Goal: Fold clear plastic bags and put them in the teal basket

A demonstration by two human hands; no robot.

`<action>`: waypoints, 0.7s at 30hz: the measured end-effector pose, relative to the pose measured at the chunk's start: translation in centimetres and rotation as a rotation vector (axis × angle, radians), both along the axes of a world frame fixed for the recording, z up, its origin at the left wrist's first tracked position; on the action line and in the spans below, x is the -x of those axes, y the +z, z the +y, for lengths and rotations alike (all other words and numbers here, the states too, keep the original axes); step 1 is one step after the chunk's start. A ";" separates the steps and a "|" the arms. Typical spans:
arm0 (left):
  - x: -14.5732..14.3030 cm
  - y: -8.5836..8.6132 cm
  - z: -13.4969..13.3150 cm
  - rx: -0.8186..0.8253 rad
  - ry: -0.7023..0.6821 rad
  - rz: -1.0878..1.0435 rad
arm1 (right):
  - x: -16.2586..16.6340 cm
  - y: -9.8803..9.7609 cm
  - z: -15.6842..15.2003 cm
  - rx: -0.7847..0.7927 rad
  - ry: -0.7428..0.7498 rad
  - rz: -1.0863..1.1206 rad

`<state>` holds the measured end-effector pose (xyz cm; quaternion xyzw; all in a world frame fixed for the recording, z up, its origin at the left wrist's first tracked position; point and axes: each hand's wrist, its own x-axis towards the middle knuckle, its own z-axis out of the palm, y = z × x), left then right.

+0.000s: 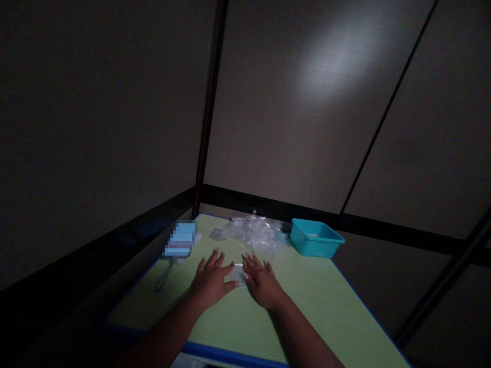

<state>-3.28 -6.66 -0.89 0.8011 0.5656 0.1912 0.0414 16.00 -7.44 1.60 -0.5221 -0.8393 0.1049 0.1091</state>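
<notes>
In the head view, I see the left hand point(213, 281) palm down with fingers spread, its thumb and forefinger at the left edge of the small clear plastic piece point(238, 276), which lies on the table point(318, 306) between the hands; the right hand point(263, 286), also spread, overlaps its right side. For even smoothing, I judge it best to anchor lightly with one hand, stroke outward with the other, and avoid the plastic heap point(255, 231) beyond
</notes>
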 end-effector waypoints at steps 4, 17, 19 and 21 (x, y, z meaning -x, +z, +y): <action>0.0 0.0 0.1 0.009 0.000 0.007 | -0.2 -0.2 0.2 -0.016 -0.055 0.000; 0.1 -0.1 0.2 0.026 -0.006 -0.025 | -0.5 -0.4 1.2 -0.010 -0.041 0.053; 0.1 0.0 0.2 0.033 -0.008 -0.022 | -0.7 -0.4 1.3 0.009 -0.039 0.047; 0.1 0.1 0.2 0.033 -0.011 -0.020 | -0.9 -0.4 1.3 0.032 -0.038 0.037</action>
